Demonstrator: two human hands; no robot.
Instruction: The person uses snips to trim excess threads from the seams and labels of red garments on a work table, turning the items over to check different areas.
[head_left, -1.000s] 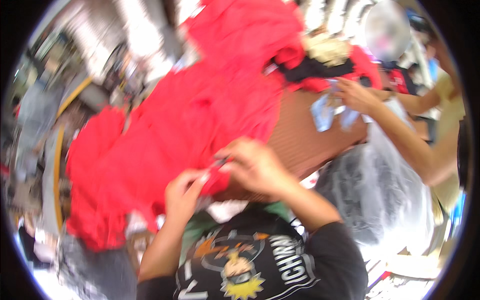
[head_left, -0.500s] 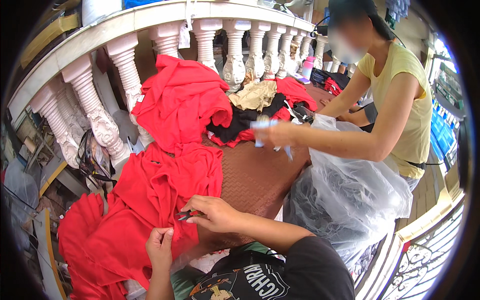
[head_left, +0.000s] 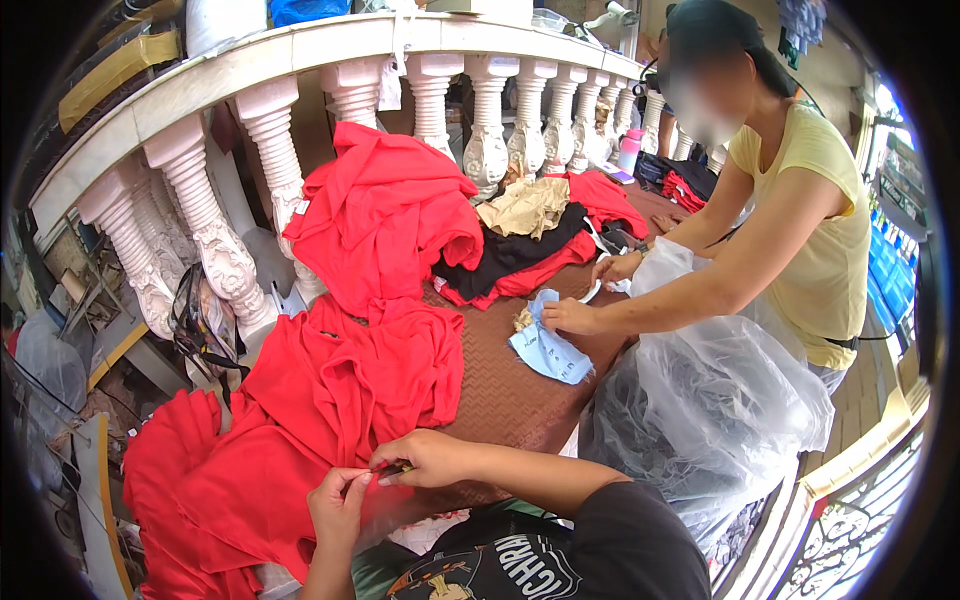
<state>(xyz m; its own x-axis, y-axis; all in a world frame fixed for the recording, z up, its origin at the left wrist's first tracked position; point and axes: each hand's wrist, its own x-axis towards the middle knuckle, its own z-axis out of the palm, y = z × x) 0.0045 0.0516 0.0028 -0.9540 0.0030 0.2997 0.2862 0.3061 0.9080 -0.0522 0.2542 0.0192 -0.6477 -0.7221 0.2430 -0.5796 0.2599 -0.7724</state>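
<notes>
Left hand pinches red cloth spread out leftward; right hand, just beside, grips a small tool.

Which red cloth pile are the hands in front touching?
The frontmost red cloth pile: the left hand and right hand meet at its edge. The other red piles lie farther back.

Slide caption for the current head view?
Left hand pinching red fabric, right hand holding a small tool, co-worker touching a light-blue piece.

White lettering marks the black shirt; dark writing, the blue cloth.
</notes>
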